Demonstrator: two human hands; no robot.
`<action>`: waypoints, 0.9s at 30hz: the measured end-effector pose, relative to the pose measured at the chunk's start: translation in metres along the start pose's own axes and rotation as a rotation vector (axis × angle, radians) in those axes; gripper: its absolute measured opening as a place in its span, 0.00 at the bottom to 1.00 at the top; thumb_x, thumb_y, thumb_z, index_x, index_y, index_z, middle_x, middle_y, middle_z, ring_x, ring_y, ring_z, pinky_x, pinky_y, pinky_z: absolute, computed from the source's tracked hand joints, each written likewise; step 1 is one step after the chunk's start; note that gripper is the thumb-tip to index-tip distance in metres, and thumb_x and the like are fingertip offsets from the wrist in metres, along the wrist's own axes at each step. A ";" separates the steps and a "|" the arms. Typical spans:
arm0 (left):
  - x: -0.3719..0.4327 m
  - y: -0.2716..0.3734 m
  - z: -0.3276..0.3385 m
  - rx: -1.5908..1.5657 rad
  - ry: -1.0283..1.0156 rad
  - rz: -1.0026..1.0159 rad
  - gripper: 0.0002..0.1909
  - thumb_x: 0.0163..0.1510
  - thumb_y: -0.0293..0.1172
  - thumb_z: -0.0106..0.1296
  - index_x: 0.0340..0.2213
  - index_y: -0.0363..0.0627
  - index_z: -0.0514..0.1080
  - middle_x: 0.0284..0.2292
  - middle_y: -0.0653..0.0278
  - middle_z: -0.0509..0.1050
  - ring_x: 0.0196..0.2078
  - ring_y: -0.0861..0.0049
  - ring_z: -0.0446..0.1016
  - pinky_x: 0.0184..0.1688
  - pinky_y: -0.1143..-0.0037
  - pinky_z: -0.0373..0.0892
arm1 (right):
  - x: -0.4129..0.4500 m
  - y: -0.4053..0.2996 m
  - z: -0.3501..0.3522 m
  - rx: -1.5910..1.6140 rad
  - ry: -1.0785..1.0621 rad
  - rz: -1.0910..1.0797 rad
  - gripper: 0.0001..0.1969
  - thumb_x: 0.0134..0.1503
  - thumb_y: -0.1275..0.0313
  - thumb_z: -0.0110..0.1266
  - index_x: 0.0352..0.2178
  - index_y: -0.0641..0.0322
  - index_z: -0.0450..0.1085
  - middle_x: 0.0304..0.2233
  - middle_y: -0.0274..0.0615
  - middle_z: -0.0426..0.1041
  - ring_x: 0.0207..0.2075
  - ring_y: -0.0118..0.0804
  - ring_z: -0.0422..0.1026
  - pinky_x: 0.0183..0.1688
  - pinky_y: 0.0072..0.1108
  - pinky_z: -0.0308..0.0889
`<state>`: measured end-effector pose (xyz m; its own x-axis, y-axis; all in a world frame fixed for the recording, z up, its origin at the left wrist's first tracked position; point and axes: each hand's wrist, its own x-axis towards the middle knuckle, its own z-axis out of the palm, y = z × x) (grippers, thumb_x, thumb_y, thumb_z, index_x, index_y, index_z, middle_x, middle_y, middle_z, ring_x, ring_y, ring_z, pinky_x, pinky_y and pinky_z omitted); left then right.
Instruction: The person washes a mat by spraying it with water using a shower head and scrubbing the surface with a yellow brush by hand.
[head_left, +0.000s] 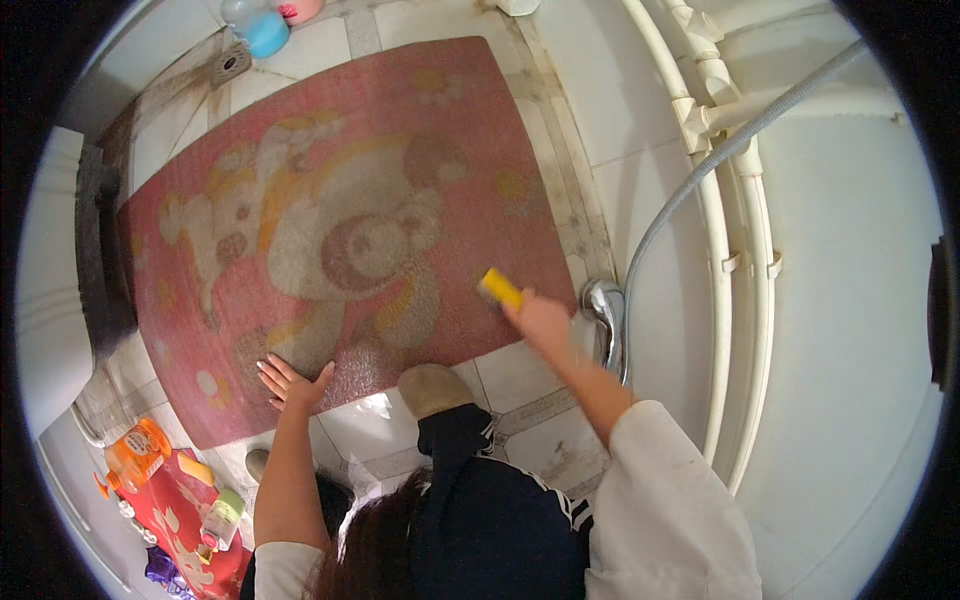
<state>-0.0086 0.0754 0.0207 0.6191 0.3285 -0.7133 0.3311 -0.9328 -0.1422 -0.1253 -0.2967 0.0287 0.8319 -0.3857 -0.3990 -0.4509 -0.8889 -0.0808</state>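
A large pink floor mat (480, 180) with a faded cartoon bear print lies on the tiles before me. Its lower middle part looks wet and glossy. My left hand (298, 388) rests palm down near the mat's front edge, fingers spread, holding nothing. In my right hand (541, 321) is a yellow-handled tool (500, 289), apparently a scrub brush, over the mat's right side. Motion blur hides its working end, so contact with the mat is unclear. One brown slipper (435, 390) stands at the mat's front edge.
Right of the mat, a chrome shower head (604, 322) with a grey hose (697, 176) lies by the wall and white pipes (716, 300). An orange pump bottle (139, 454), a yellow sponge (196, 469) and a green-capped bottle (223, 517) are lower left. A floor drain (231, 64) is upper left.
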 end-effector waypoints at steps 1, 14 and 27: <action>0.001 -0.003 0.001 0.011 0.004 -0.013 0.63 0.27 0.65 0.50 0.51 0.48 0.21 0.53 0.59 0.19 0.56 0.66 0.19 0.52 0.54 0.35 | 0.021 0.006 -0.014 -0.044 0.006 0.043 0.21 0.47 0.52 0.41 0.25 0.62 0.61 0.16 0.47 0.68 0.19 0.45 0.69 0.20 0.34 0.64; 0.002 0.002 0.002 0.001 -0.044 -0.007 0.65 0.27 0.64 0.51 0.50 0.49 0.19 0.52 0.60 0.17 0.56 0.68 0.17 0.53 0.56 0.35 | -0.035 -0.025 0.011 0.320 -0.190 0.037 0.18 0.47 0.57 0.43 0.26 0.65 0.59 0.18 0.52 0.68 0.22 0.50 0.68 0.23 0.34 0.63; 0.006 -0.008 0.001 -0.009 0.000 -0.029 0.65 0.26 0.64 0.52 0.50 0.50 0.19 0.53 0.59 0.18 0.56 0.68 0.18 0.53 0.55 0.34 | 0.076 -0.032 -0.034 0.219 0.023 0.356 0.21 0.48 0.54 0.41 0.27 0.65 0.63 0.24 0.53 0.69 0.29 0.50 0.69 0.31 0.36 0.63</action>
<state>-0.0080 0.0842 0.0169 0.6090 0.3551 -0.7093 0.3551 -0.9216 -0.1565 -0.0365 -0.3059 0.0316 0.6176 -0.6668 -0.4169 -0.7675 -0.6267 -0.1347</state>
